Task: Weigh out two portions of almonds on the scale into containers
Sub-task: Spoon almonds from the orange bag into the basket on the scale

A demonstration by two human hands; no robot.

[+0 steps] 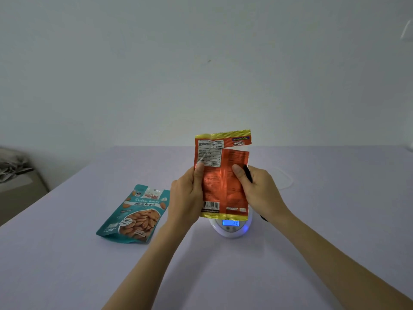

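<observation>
An orange almond packet (220,175) with yellow ends is upright in the air, its back label facing me. Its top strip is partly torn across from the right edge. My left hand (186,195) pinches the packet's left side, thumb on the label. My right hand (257,186) grips the right side and also holds a thin black object along its fingers. Directly below and behind the packet stands a round white scale (232,229) with a lit blue display. A clear container (283,177) shows faintly behind my right hand.
A teal pouch of roasted almonds (134,215) lies flat on the pale lilac table (223,276) to the left of my left arm. Crumpled grey cloth (12,166) sits on a low surface at the far left. A plain wall stands behind the table.
</observation>
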